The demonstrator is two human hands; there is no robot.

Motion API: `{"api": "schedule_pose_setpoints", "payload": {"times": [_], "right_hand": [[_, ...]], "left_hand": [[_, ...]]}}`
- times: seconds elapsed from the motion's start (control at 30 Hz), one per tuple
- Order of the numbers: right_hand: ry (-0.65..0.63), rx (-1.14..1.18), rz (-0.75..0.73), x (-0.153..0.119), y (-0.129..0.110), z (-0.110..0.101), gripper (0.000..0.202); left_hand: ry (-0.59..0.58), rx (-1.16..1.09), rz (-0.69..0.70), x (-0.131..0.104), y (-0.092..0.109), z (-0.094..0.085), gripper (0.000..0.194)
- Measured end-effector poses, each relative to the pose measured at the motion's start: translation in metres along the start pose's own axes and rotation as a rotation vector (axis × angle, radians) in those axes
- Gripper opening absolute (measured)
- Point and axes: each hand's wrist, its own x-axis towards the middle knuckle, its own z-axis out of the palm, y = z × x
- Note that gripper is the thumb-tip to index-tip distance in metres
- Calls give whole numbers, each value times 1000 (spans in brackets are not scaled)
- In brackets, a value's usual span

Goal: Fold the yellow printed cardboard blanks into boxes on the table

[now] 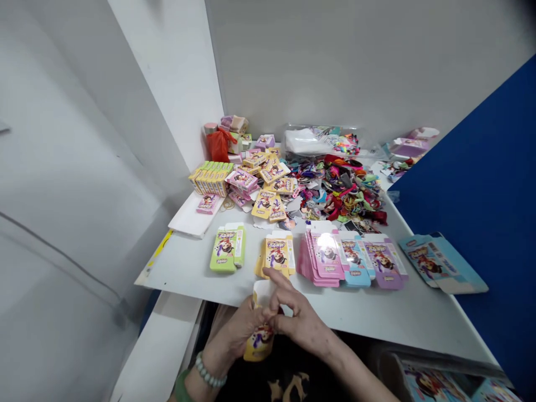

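A small yellow printed carton (260, 341) is held over my lap, just off the table's front edge, its pale top flap (262, 290) standing up. My left hand (247, 322) grips it from the left side. At the carton's upper part, my right hand (295, 314) has its thumb and a finger pinched together, with the index finger stretched forward. What lies between those fingertips is hidden. Just beyond my hands is a stack of flat yellow cartons (278, 254). Left of it lie green cartons (226, 248); to the right are pink cartons (324, 257).
Blue (355, 259) and purple cartons (383, 262) continue the row. A big pile of colourful hair accessories (335, 192) covers the back right, before a clear plastic bin (301, 142). Filled boxes (213, 178) stand back left near a red bag (220, 145). A blue carton (444, 265) overhangs the right edge.
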Motion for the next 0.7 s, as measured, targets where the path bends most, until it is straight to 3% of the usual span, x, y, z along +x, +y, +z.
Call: {"api": "schedule_pose_setpoints", "payload": {"times": [0.03,0.1,0.2,0.27,0.43,0.53,0.7], "right_hand": [[44,66,41,0,0,0,6],[163,144,128,-1,2,3,24],[117,179,191,-3,9,13,31],[79,192,198,-3,13,16,34],[315,291,277,-2,20,9,34],[379,426,284,-4,22,7,35],[422,563,267,-7,27,7,52]], "left_hand": [[70,-3,23,1,-1,0,57],[236,-3,84,4,-3,0,52],[398,30,166,7,0,1,51],[400,58,170,6,2,1,54],[295,85,107,3,4,1,48],[352,85,175,6,-1,1,46],[461,150,294,9,-7,0,64]]}}
